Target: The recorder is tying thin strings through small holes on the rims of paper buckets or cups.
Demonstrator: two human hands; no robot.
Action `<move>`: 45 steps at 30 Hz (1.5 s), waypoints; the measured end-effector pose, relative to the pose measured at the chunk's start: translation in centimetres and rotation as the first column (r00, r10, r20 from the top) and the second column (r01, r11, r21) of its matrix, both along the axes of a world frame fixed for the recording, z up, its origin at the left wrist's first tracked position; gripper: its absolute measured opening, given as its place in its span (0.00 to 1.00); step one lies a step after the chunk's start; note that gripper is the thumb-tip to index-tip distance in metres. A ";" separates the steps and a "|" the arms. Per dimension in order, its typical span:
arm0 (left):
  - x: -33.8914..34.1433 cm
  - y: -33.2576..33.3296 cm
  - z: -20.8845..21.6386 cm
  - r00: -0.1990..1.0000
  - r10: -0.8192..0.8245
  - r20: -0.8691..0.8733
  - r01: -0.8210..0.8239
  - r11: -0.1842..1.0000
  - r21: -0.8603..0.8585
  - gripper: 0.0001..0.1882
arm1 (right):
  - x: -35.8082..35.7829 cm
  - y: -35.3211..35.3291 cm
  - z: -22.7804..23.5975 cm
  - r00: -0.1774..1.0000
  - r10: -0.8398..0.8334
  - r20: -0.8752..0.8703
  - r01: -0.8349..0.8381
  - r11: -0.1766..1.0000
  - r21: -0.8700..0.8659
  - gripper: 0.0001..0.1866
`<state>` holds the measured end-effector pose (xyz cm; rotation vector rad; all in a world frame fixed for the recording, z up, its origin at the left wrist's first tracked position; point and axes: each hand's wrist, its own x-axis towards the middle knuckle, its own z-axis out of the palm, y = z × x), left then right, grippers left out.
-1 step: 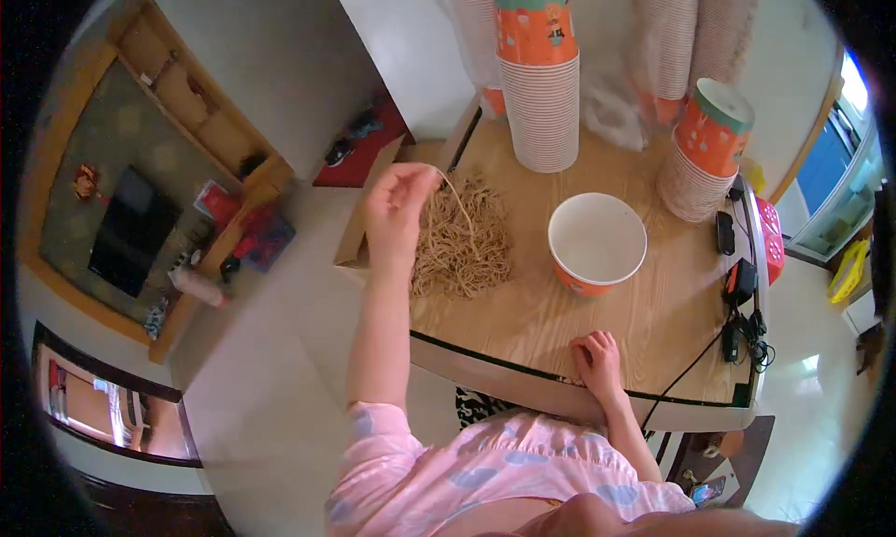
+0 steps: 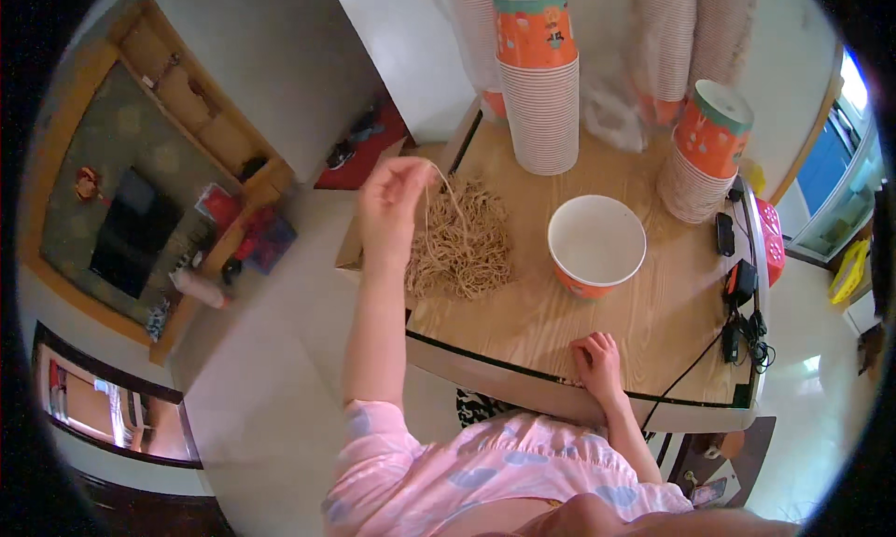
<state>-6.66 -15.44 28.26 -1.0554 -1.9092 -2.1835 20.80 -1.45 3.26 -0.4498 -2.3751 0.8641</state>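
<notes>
My left hand is raised over the left side of the table, its fingertips pinched on one thin tan strand. The strand arcs down toward a tangled pile of similar tan strands; whether these are cord, paper or something else I cannot make out. On the table's near edge rests my right hand, its fingers loosely curled together with nothing visible in them. Beyond it stands a single paper bowl, white inside and orange outside, upright, with no contents visible.
A tall stack of upturned paper bowls rises at the back, and a shorter stack leans at the right. Bagged stacks are behind them. Black adapters and cables lie along the right edge. A cardboard box adjoins the table's left side.
My left hand has moved slightly up and left, drawing the pinched strand with it. My right hand and the bowl stay where they were.
</notes>
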 end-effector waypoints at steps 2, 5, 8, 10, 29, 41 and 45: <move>0.0 0.1 2.2 0.996 -0.016 -0.083 0.020 0.999 0.049 0.05 | 0.4 -0.1 -0.4 1.000 0.010 0.014 -0.009 1.000 -0.017 0.07; 0.3 0.0 4.3 0.985 -0.164 -0.055 0.169 0.978 0.118 0.05 | 0.4 -0.3 -0.8 1.000 -0.002 0.019 0.003 1.000 -0.003 0.07; 2.0 0.1 4.4 0.976 -0.215 0.036 0.216 0.975 -0.048 0.03 | 0.8 -0.3 -1.1 0.998 -0.045 -0.047 0.047 0.998 0.043 0.04; 4.7 0.9 3.0 0.978 -0.210 0.009 0.206 0.949 -0.238 0.03 | 0.7 -0.1 -0.7 0.999 -0.012 -0.035 0.012 1.000 0.000 0.06; 12.5 -2.0 -15.3 0.876 -0.199 0.440 0.282 0.950 -0.132 0.03 | -0.9 -5.1 6.7 0.956 0.201 -0.215 -0.275 0.355 -0.893 0.10; 7.7 -5.9 -16.6 0.914 0.149 0.377 -0.134 0.989 -0.067 0.04 | -0.4 -2.3 6.3 0.979 0.163 -0.126 -0.187 0.449 -0.874 0.13; 9.4 -4.1 -15.5 0.920 0.117 -0.375 -0.280 0.865 -0.417 0.18 | -1.6 -2.4 6.5 0.989 0.140 -0.051 -0.134 0.688 -0.713 0.10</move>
